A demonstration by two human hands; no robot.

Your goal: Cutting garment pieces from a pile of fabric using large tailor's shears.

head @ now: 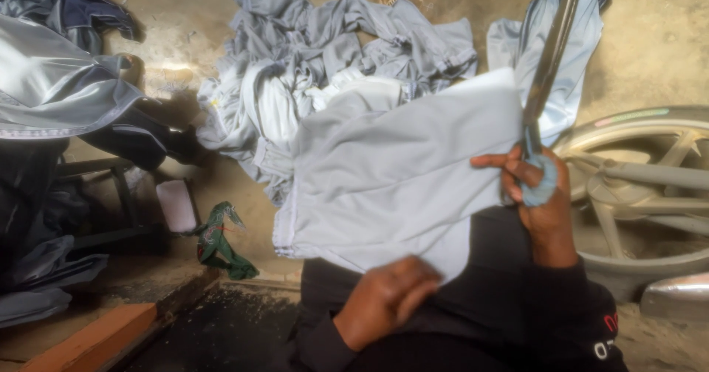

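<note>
surface: bare, dusty tan concrete floor (650, 40), seen from above. a loose heap of pale grey-blue knit garments (325, 69) lies across the middle of it. shiny grey satin-like cloth (52, 84) hangs over dark furniture at far left. a small crumpled green patterned rag (218, 243) sits on the floor beside a white rectangular block (176, 206). an orange-brown wooden plank (96, 339) runs along the lower left. a grey spoked wheel (642, 187) lies at right.

hands: left hand (384, 298) low in centre, dark sleeve, fingers curled together and pinching the lower edge of a folded light grey fabric panel (399, 173), which is held up between the two hands above the lap. right hand (535, 195) raised at the panel's right edge, fingers closed through the blue handle of long steel scissors (550, 62), blades pointing up and slightly right; whether the blades are parted cannot be told.

edges/room: the panel's left edge, with a stitched seam, hangs free over the floor. the garment heap is just behind the panel. the wheel is near the right hand.
</note>
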